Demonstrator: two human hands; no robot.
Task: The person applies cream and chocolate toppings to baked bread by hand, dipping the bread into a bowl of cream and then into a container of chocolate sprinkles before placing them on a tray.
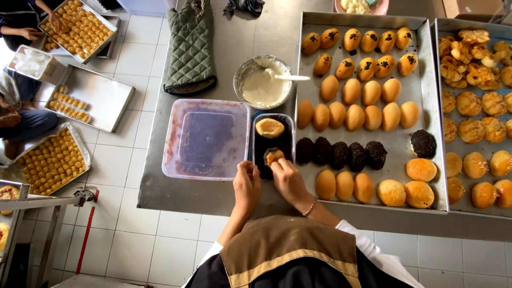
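Note:
Both my hands work over a small black tub [285, 126] of dark crumbs near the steel table's front edge. My left hand [247, 184] rests at the tub's near end with its fingers curled; I cannot see anything in it. My right hand [288, 178] presses on a golden bun [273, 156] half covered in the dark crumbs. A second plain bun [270, 127] lies further back in the tub. To the right, a large metal tray [425, 95] holds rows of plain, dark-spotted and fully dark-coated buns.
A clear plastic lid [205, 138] lies left of the tub. Behind it stand a bowl of white cream [262, 85] with a spoon and a green oven mitt [190, 48]. A second pastry tray [480, 112] sits far right. On the floor at left, other people handle pastry trays [80, 28].

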